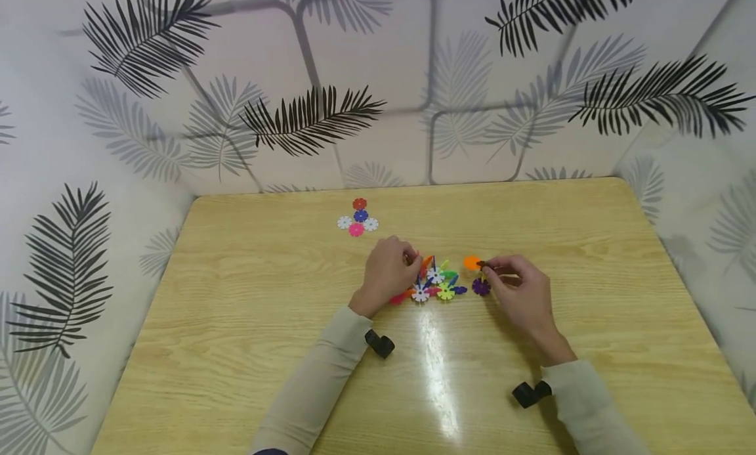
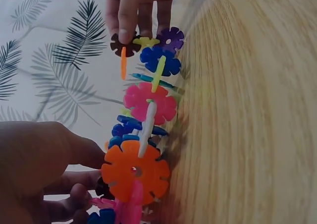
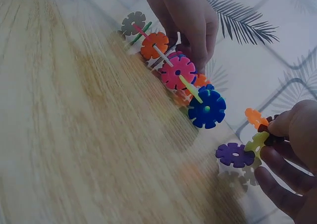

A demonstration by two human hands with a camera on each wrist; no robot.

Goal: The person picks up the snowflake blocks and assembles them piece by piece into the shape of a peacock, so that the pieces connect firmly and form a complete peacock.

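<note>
On the table, a structure of interlocking snowflake discs in several colours stands with discs set edge into edge. My left hand holds its left end, fingers curled beside an orange disc and a pink one. My right hand pinches a dark brown disc between thumb and fingers. Joined to that one are an orange disc, a yellow disc and a purple disc. In the right wrist view, this small group sits apart from the structure's blue end disc.
Loose discs lie farther back on the table: a red one, a blue one, a pink one and two white ones. A leaf-patterned wall borders the wooden table at its back.
</note>
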